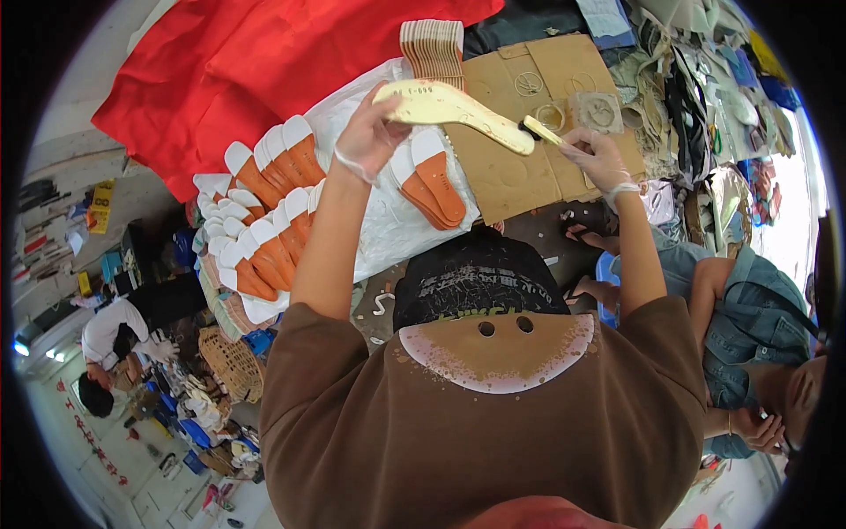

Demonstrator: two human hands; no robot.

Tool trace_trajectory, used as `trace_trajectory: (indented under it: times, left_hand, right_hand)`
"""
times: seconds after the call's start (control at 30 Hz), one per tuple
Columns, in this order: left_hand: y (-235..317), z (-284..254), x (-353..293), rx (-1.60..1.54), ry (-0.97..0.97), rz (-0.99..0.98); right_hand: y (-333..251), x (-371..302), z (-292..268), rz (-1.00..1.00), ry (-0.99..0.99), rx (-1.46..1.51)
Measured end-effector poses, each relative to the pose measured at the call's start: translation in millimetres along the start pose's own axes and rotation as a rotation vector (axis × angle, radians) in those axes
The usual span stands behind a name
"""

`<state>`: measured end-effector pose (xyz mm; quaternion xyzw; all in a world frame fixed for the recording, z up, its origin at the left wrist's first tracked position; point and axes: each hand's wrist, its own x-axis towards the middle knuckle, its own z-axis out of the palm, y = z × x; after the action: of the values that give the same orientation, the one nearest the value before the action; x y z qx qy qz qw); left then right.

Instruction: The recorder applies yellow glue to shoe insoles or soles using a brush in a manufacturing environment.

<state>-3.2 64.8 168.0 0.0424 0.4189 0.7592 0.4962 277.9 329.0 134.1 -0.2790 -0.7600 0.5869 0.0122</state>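
Note:
Held up by its left end, a cream, curved insole [458, 110] with printed marks is in my left hand [368, 137], whose fingers are closed on it. My right hand [602, 160] pinches a small brush [544, 131] with a pale handle and dark bristles. Those bristles are at the insole's right end; whether they touch it I cannot tell. Both hands wear thin clear gloves. Below my left hand, a few brown-and-white insoles [429, 183] lie overlapped on a white plastic sheet [374, 185].
Cardboard [502, 181] bears a clear square container [597, 113] and a tape roll [550, 116]. Stacked insoles [432, 48] stand beyond it. Rows of brown-and-white insoles [280, 234] lie left, near red cloth [264, 66]. One person [749, 326] sits close right; another [115, 335] is far left.

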Motion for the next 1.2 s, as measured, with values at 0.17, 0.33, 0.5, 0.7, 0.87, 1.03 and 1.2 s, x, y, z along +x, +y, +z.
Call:
trace_trajectory:
  times: [0.17,0.33,0.5,0.7,0.87,1.03,1.2]
  left_hand:
    - [-56.8,45.6,-32.3,0.085,0.061,0.117]
    - [-113.7,73.3,-44.1,0.033,0.245,0.392]
    - [-123.8,80.4,-40.5,-0.036,0.321,0.465]
    - [-117.7,62.1,-38.6,0.190,0.391,0.470]
    - [-121.9,63.9,-40.8,0.152,0.372,0.478]
    - [-113.4,64.3,-44.0,0.346,0.461,0.430]
    - [-117.3,57.1,-32.6,0.320,0.496,0.363]
  right_hand:
    - [18.5,5.2,37.7,0.068,0.363,-0.175]
    - [23.1,-2.3,96.2,0.038,0.523,0.352]
    - [10.3,-25.4,133.0,-0.064,0.412,0.319]
    - [-10.0,-40.6,118.6,-0.412,0.196,0.004]
    - [10.2,-3.2,114.0,-0.104,0.338,0.223]
    - [2.8,-22.9,112.8,-0.310,0.096,0.115]
    - [-28.3,-19.0,101.1,-0.125,0.139,0.334]
